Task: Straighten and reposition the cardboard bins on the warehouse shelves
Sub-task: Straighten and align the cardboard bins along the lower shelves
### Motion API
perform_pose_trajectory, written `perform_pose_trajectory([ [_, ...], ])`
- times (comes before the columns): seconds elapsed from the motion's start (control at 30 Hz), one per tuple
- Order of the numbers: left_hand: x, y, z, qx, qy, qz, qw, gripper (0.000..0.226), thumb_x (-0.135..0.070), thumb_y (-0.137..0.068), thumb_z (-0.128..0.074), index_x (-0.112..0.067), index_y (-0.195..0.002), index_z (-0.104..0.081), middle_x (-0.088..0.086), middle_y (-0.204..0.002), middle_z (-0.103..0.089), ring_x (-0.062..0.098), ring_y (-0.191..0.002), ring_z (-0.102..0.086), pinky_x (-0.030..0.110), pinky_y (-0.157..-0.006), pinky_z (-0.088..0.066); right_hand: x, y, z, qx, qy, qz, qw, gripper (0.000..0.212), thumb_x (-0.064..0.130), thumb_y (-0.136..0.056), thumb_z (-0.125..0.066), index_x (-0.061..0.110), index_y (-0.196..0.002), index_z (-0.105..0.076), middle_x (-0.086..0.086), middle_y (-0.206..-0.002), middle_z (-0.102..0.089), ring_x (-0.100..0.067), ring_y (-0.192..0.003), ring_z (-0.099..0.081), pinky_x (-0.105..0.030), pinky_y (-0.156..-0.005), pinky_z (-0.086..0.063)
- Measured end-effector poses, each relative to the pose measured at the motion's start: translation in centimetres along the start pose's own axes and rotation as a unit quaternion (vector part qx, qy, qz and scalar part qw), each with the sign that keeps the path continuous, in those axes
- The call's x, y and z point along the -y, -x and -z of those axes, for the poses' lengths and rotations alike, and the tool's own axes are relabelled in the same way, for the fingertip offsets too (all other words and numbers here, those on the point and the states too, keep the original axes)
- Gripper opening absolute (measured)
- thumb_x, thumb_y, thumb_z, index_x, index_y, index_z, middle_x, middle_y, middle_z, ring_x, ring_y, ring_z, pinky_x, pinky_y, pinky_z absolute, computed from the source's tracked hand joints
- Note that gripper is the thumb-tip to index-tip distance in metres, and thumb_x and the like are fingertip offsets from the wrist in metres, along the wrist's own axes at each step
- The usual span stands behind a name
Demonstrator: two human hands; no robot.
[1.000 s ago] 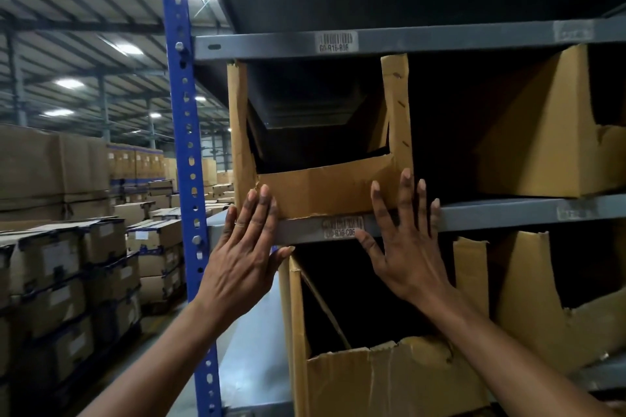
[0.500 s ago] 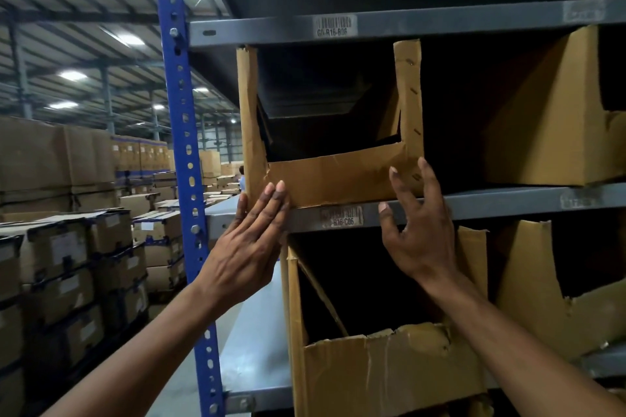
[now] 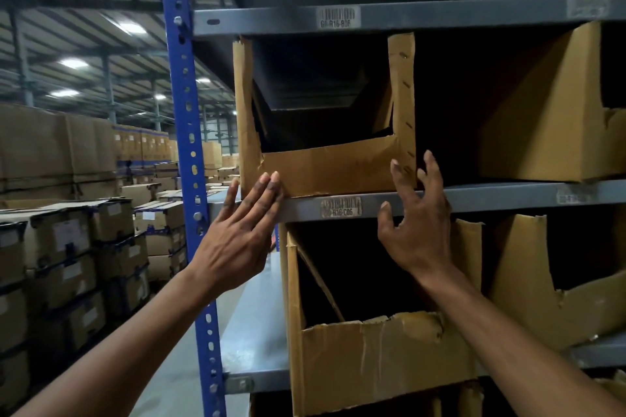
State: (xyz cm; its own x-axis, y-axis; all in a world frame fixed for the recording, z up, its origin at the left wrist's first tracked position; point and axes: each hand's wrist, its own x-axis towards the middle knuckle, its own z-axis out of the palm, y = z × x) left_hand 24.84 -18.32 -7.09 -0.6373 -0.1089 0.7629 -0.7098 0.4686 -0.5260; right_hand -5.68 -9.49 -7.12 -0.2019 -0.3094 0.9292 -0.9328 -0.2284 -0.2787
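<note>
An open-fronted cardboard bin (image 3: pixel 325 132) stands on the middle grey steel shelf (image 3: pixel 491 201), its brown corrugated walls creased and torn along the edges; its interior is dark and shows no contents. The left hand (image 3: pixel 237 237) lies flat with fingers (image 3: pixel 267 193) straight and together, their tips pressing the bin's lower left front corner. The right hand (image 3: pixel 418 230) is spread with fingers (image 3: pixel 399 176) loosely bent, tips touching the bin's right front upright near its base; it grips nothing. Just below both sets of fingers a barcode label (image 3: pixel 341 207) is stuck to the shelf edge. Beneath the hands, on the next shelf down, a taller bin (image 3: pixel 382 355) has a crumpled, ragged front lip and a dark interior. Right of the right fingers, a slant-cut neighbouring bin (image 3: pixel 555 118) rests on the same shelf, well apart from the held one. Left of the left fingers rises a blue perforated upright (image 3: pixel 184 112); beyond it stand stacked cartons (image 3: pixel 67 240), rectangular, strapped and labelled.
</note>
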Motion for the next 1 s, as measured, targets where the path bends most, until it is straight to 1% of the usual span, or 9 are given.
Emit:
perform_pose_trajectory([
  [0.13, -0.5, 0.3, -0.1, 0.014, -0.013, 0.008, 1.0, 0.077, -0.026, -0.099, -0.046, 0.002, -0.166, -0.018, 0.021, -0.176, -0.005, 0.036, -0.164, -0.004, 0.065, -0.128, -0.018, 0.4, 0.3, -0.5, 0.04, 0.089, 0.048, 0.994, 0.084, 0.052, -0.101, -0.042, 0.018, -0.166, -0.001, -0.014, -0.17, 0.023, -0.03, -0.16, 0.012, -0.062, -0.126, -0.001],
  [0.3, -0.4, 0.7, -0.7, 0.037, -0.025, 0.009, 0.999, 0.084, -0.033, -0.098, -0.048, 0.001, -0.167, -0.012, 0.019, -0.176, 0.0, 0.034, -0.164, -0.001, 0.063, -0.129, -0.019, 0.1, 1.2, -2.1, 0.108, 0.146, 0.059, 0.982, 0.087, 0.065, -0.105, -0.027, 0.013, -0.164, 0.011, -0.014, -0.167, 0.031, -0.031, -0.157, 0.022, -0.069, -0.123, 0.002],
  [0.37, -0.3, 0.9, -0.7, 0.041, -0.032, 0.024, 0.998, 0.084, -0.034, -0.097, -0.044, 0.001, -0.166, -0.011, 0.02, -0.176, 0.001, 0.035, -0.164, -0.001, 0.064, -0.129, -0.014, 0.0, 1.5, -2.3, 0.099, 0.147, 0.048, 0.983, 0.09, 0.067, -0.104, -0.027, 0.013, -0.164, 0.013, -0.017, -0.167, 0.031, -0.034, -0.156, 0.024, -0.068, -0.122, 0.006],
  [0.5, 0.1, 1.7, -0.4, 0.043, -0.028, 0.086, 0.995, 0.089, -0.04, -0.095, -0.038, 0.002, -0.166, -0.006, 0.022, -0.176, 0.006, 0.038, -0.164, 0.001, 0.065, -0.13, -0.006, 0.1, 0.5, -1.6, 0.064, 0.063, -0.06, 0.994, 0.094, 0.069, -0.103, -0.03, 0.012, -0.163, 0.015, -0.016, -0.171, 0.019, -0.028, -0.157, 0.024, -0.062, -0.124, 0.012],
  [0.6, -0.1, 1.5, -0.3, 0.028, 0.011, 0.095, 0.995, 0.1, -0.038, -0.092, -0.057, 0.003, -0.166, -0.003, 0.025, -0.175, 0.009, 0.042, -0.163, 0.004, 0.063, -0.13, -0.007, 1.1, -0.2, -0.9, 0.051, -0.008, -0.116, 0.992, 0.093, 0.06, -0.103, -0.044, 0.013, -0.165, 0.006, -0.014, -0.173, -0.003, -0.022, -0.159, 0.013, -0.054, -0.126, 0.014],
  [0.7, 0.0, 1.4, -0.1, 0.017, 0.042, 0.072, 0.996, 0.113, -0.039, -0.085, -0.077, 0.004, -0.166, -0.01, 0.027, -0.174, 0.006, 0.047, -0.161, 0.005, 0.062, -0.131, -0.009, 2.2, -0.8, -0.4, 0.018, -0.084, -0.171, 0.982, 0.09, 0.048, -0.099, -0.06, 0.017, -0.166, -0.008, -0.01, -0.17, -0.025, -0.024, -0.159, -0.008, -0.054, -0.128, 0.005],
  [0.8, 0.6, 1.8, 0.2, 0.007, 0.047, 0.05, 0.998, 0.114, -0.041, -0.081, -0.08, 0.002, -0.166, -0.017, 0.026, -0.174, 0.002, 0.052, -0.16, 0.005, 0.064, -0.13, -0.01, 2.4, -1.2, -0.2, -0.005, -0.132, -0.209, 0.969, 0.09, 0.047, -0.093, -0.066, 0.023, -0.164, -0.017, -0.005, -0.158, -0.046, -0.027, -0.153, -0.025, -0.06, -0.125, -0.014],
  [0.9, 0.7, 1.7, 0.6, -0.002, 0.077, 0.042, 0.996, 0.11, -0.041, -0.08, -0.078, -0.001, -0.165, -0.021, 0.025, -0.175, 0.0, 0.056, -0.158, 0.009, 0.072, -0.126, -0.012, 2.0, -1.6, 0.8, -0.018, -0.155, -0.229, 0.961, 0.085, 0.04, -0.093, -0.068, 0.025, -0.163, -0.023, 0.004, -0.141, -0.063, -0.023, -0.149, -0.029, -0.06, -0.121, -0.024],
  [1.0, 0.8, 1.7, 1.0, 0.003, 0.11, 0.038, 0.993, 0.11, -0.041, -0.079, -0.078, -0.003, -0.166, -0.022, 0.022, -0.176, 0.0, 0.055, -0.158, 0.011, 0.075, -0.124, -0.014, 1.6, -2.1, 1.5, -0.01, -0.146, -0.234, 0.961, 0.076, 0.036, -0.096, -0.067, 0.022, -0.161, -0.032, 0.006, -0.136, -0.067, -0.021, -0.145, -0.032, -0.056, -0.119, -0.029],
])
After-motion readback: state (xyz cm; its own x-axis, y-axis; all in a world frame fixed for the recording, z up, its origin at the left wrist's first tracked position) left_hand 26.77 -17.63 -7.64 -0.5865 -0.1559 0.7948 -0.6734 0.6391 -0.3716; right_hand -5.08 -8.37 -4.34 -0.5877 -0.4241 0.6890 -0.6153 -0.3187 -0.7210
